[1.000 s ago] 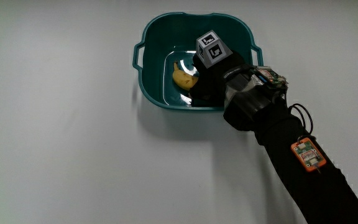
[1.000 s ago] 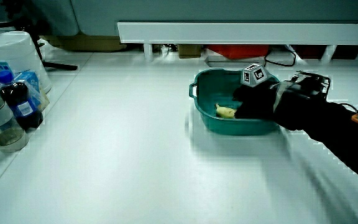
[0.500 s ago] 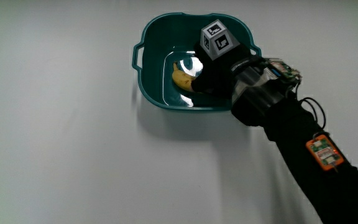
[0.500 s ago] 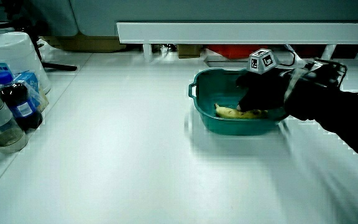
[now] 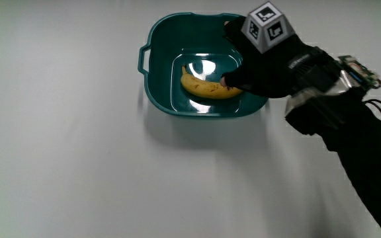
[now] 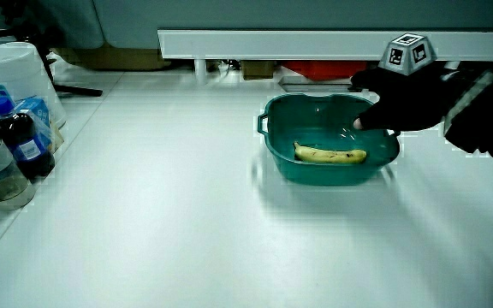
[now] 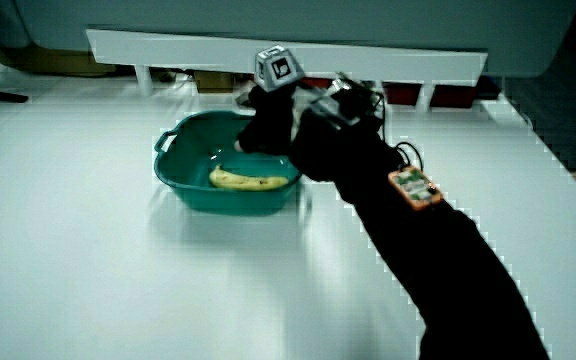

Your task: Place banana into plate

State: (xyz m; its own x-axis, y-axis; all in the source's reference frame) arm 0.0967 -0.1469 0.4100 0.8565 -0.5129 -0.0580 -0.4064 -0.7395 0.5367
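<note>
**Banana down, hand above the rim**

We found the banana (image 5: 209, 87) lying flat in the teal basin (image 5: 152, 86) (the task's "plate"). The hand (image 5: 270, 63) hung over the rim, fingers loosely curled, holding nothing. We judged placement done; next would be clearing the hand away.

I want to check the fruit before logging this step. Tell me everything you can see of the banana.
The banana is yellow, unpeeled, gently curved, with a few dark specks. It lies flat on the floor of the teal basin, as both side views also show. The hand is over the basin's rim at one end of the fruit; whether a fingertip touches it cannot be told.
</note>
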